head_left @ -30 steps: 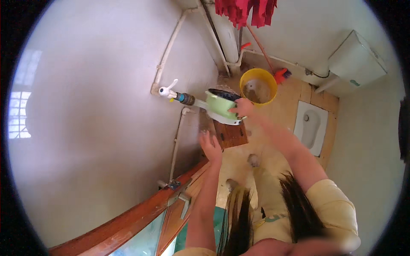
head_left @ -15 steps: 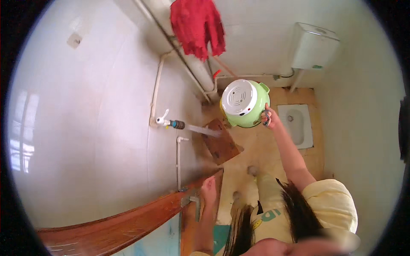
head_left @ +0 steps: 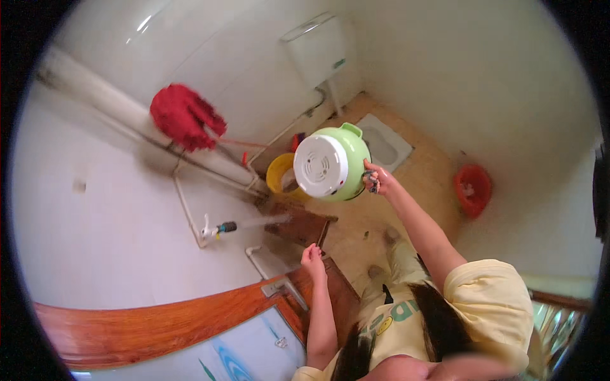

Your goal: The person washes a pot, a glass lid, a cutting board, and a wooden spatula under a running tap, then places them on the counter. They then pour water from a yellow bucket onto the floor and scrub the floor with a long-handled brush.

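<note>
My right hand (head_left: 376, 178) grips a light green electric pot (head_left: 352, 152) by its near side. The pot is tipped over, its white vented base facing left and up; its mouth and inside are hidden. A small dark, patterned thing shows at my right fingers, too small to make out. Lower and to the left, my left hand (head_left: 312, 257) is raised with its fingers curled in, and nothing shows in them. Beyond that hand a white wall tap (head_left: 208, 230) with a dark nozzle sends a stream of water (head_left: 260, 221) to the right, toward a brown board (head_left: 298, 227).
A yellow bucket (head_left: 277, 170) stands behind the pot, near a hanging red mop head (head_left: 184, 117). The squat toilet (head_left: 384, 143) lies beyond my right hand, below a white cistern (head_left: 316, 51). A red basin (head_left: 473, 190) is at right; a wooden door (head_left: 159, 333) at lower left.
The view has swung right, bringing the red basin and yellow bucket into sight. My right hand still holds the tipped pot. My left hand stays curled, now nearer the brown board.
</note>
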`<state>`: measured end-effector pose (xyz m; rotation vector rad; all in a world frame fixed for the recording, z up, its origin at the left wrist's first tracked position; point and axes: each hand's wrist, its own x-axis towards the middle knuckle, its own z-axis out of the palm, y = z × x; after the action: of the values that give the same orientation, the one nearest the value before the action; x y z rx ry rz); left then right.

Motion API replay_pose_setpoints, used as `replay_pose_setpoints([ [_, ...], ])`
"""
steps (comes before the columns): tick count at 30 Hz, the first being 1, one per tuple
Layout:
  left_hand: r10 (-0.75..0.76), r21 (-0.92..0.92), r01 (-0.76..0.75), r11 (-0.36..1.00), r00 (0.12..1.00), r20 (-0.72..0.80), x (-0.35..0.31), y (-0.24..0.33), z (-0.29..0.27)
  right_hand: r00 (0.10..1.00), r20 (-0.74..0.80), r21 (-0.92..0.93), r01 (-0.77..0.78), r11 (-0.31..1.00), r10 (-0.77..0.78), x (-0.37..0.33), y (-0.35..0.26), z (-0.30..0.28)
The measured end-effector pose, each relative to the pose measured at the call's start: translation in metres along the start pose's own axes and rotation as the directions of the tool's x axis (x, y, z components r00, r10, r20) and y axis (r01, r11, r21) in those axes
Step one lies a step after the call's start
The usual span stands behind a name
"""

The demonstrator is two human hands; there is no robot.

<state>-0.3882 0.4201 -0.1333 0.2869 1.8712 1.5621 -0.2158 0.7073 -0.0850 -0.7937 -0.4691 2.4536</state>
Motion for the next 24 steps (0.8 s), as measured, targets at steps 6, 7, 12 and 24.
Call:
replay_pose_setpoints([
  [6, -0.061, -0.028, 0.063, 0.998, 0.995, 0.075, 0.057, -0.004, 0.03, 0.965, -0.232, -0.417, 0.018, 0.909, -0.125, -0.012, -0.024, 0.025],
  [7, -0.065, -0.043, 0.069, 0.997, 0.992, 0.104, 0.064, -0.004, 0.031, 0.969, -0.228, -0.409, -0.011, 0.912, -0.091, -0.01, -0.026, 0.015],
  [12, -0.19, -0.034, 0.203, 0.979, 0.955, 0.228, 0.106, 0.01, 0.034, 0.923, -0.307, -0.604, -0.002, 0.797, -0.231, -0.021, -0.024, 0.039],
  [24, -0.099, 0.126, 0.018, 0.992, 0.735, 0.671, 0.31, 0.095, 0.077, 0.734, -0.599, -0.791, -0.479, 0.381, -0.319, -0.014, -0.026, 0.064],
])
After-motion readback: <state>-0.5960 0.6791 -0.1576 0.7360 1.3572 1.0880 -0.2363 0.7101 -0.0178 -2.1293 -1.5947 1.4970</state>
